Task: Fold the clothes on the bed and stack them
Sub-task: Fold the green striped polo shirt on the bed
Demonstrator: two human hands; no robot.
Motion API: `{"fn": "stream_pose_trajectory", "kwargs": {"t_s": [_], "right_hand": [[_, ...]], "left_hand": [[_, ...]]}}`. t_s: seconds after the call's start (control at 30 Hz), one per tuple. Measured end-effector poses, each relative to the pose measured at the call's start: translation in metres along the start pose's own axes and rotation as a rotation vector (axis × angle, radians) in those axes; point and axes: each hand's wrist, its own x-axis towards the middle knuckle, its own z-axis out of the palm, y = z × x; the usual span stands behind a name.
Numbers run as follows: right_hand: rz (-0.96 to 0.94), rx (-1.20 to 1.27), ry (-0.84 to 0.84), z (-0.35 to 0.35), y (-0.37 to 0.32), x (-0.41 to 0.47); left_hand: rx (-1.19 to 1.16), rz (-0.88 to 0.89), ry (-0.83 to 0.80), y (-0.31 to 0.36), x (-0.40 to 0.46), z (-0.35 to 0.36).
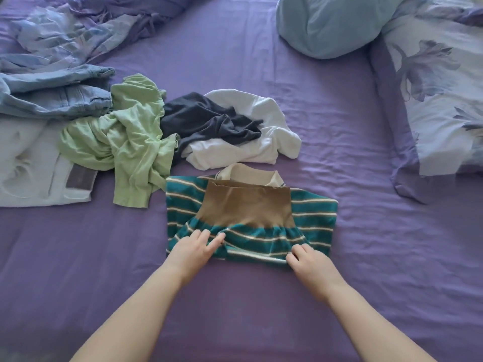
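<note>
Striped sweater [251,218], teal with cream bands, tan hem panel and pale collar: lay partly folded on the purple bedsheet [326,131], just in front of the unfolded heap, its near edge under both hands. Left hand [192,250]: rested on the near left corner, fingers extended and pressing the knit flat, nothing gripped. Right hand [308,259]: fingers curled at the near right corner, apparently pinching the folded edge, though the pinch itself was partly hidden by the knuckles. Heap awaiting folding: green shirt [122,142], dark grey garment [206,118] lying on a white top [251,142], blue jeans [52,92] and white jeans [34,165] to the left; no finished stack visible. Bedding beyond: crumpled floral duvet [78,30], blue pillow [329,24], floral pillow [444,100]. Risks, as judged: the hem panel sat bunched and gathered where it met the stripes, so a further fold would likely have trapped the creases; the uneven hold, flat press on one side and pinch on the other, could have skewed the bundle; the soft sheet gave little resistance, so the knit might have slid or sprung open on release; the green shirt lay close to the sweater's left edge and could have been dragged along.
</note>
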Motion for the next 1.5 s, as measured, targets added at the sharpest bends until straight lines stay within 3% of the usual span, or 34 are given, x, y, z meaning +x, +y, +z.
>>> {"fn": "stream_pose_trajectory", "kwargs": {"t_s": [0.1, 0.3, 0.43, 0.57, 0.63, 0.8, 0.93, 1.2, 1.37, 1.43, 1.5], "right_hand": [[0.008, -0.065, 0.051, -0.009, 0.005, -0.005], [-0.066, -0.214, 0.240, -0.006, 0.011, -0.012], [-0.068, -0.236, 0.194, 0.008, 0.001, -0.018], [0.080, -0.168, 0.081, 0.007, 0.007, -0.028], [0.092, -0.132, 0.060, 0.002, 0.010, -0.030], [-0.094, -0.049, 0.108, -0.008, -0.017, -0.009], [-0.235, -0.037, 0.046, 0.001, -0.067, 0.019], [-0.133, -0.072, 0.015, -0.021, -0.046, 0.016], [-0.143, -0.034, -0.077, -0.020, -0.046, 0.010], [-0.140, 0.026, -0.073, -0.010, -0.051, 0.009], [-0.048, 0.115, -0.074, -0.003, -0.049, 0.004]], "left_hand": [[0.094, 0.047, 0.007, -0.017, -0.008, -0.010], [0.205, 0.137, -0.133, -0.033, -0.016, -0.014], [0.129, 0.085, -0.353, -0.021, -0.018, 0.018], [0.105, 0.040, -0.408, -0.024, -0.020, 0.025], [0.099, 0.027, -0.395, -0.021, -0.018, 0.020], [-0.070, 0.040, -0.140, 0.010, -0.010, 0.005], [0.024, 0.056, -0.175, 0.009, -0.006, 0.011], [0.170, 0.136, -0.046, -0.035, -0.015, -0.002], [0.114, 0.163, -0.095, -0.028, -0.009, -0.017], [0.041, 0.177, -0.171, -0.015, -0.008, -0.011], [-0.054, 0.124, -0.356, -0.002, -0.009, -0.002]]}}
